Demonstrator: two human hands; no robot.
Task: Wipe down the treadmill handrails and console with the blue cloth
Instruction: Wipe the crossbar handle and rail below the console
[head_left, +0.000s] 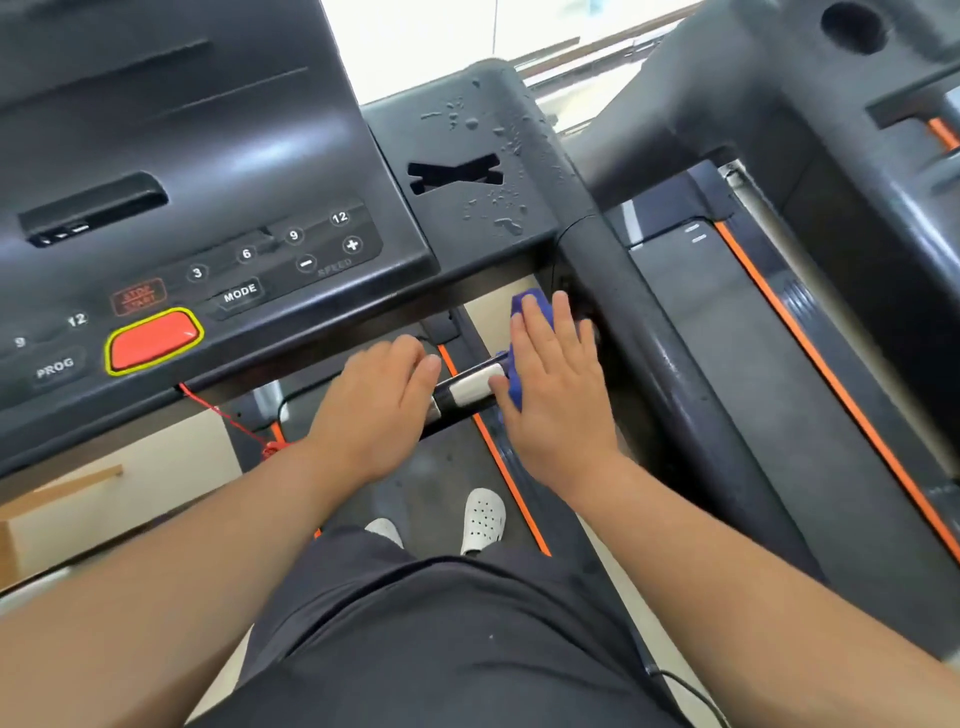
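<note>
— How is the grip on the right?
— Open. The right hand lies flat, fingers straight, pressing the blue cloth onto the crossbar, just beside the right handrail.
— And the left?
— The left hand has a closed grip, fingers curled over the same crossbar.
— Which way does it run?
— The crossbar slants from lower left up toward the handrail. The cloth lies across it, blue showing past the fingertips and under the thumb.
— Room to move?
— A bare silver stretch between the hands; the console edge sits close above.
</note>
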